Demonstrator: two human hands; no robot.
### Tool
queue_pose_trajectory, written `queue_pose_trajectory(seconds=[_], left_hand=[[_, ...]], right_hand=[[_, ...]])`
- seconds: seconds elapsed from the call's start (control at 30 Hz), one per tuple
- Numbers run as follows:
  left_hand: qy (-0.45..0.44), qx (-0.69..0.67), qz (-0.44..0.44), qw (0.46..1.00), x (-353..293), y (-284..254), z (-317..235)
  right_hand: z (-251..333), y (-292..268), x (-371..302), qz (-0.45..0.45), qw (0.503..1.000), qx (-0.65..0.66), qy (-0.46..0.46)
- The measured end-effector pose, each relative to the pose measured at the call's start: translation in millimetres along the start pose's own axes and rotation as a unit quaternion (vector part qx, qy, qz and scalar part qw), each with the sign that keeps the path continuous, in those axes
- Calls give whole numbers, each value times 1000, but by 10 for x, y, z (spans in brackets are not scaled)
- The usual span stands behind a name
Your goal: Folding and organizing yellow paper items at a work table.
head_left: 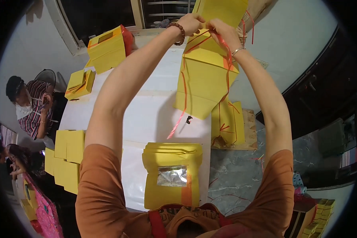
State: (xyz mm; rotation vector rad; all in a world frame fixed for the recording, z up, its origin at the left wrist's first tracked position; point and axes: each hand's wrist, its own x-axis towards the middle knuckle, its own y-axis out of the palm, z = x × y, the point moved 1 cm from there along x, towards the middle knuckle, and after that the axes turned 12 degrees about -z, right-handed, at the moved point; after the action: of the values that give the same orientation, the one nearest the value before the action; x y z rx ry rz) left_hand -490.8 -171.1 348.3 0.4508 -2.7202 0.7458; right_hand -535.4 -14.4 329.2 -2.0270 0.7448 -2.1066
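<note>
At the far edge of the table stands a bundle of yellow folded paper pieces (206, 83), with red string (185, 91) running down its sides and across its top. My right hand (223, 31) is closed on the red string at the bundle's top. Close beside it, my left hand (191, 24) has its fingers pinched together; what they hold is hidden. A loose pink-red string end (175, 127) trails onto the white tabletop (146, 103). Nearer to me lies a stack of yellow paper pieces (166, 154) with a silver patch and an orange stripe.
More yellow stacks sit on the left: a large one with red plastic (107, 47), a small one (79, 84) and a near one (69, 158). A tied yellow bundle (226, 123) rests on a wooden board (249, 129) at right. Two people sit at left.
</note>
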Motion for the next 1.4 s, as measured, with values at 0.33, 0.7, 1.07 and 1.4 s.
queue_pose_trajectory(seconds=[0.33,0.7,1.07,1.4], left_hand=[[80,-83,117,986,170,-47,316],[317,285,-4,905,69,-391,525],[105,155,-28,982,-57,-272,895],[-33,-148,-81,985,-25,-195,362]], right_hand=[[78,-49,-5,17,977,-212,-28],[-32,-253,-155,235,947,-211,-60],[-157,-252,-302,244,934,29,260],[11,126,-172,90,667,463,577]])
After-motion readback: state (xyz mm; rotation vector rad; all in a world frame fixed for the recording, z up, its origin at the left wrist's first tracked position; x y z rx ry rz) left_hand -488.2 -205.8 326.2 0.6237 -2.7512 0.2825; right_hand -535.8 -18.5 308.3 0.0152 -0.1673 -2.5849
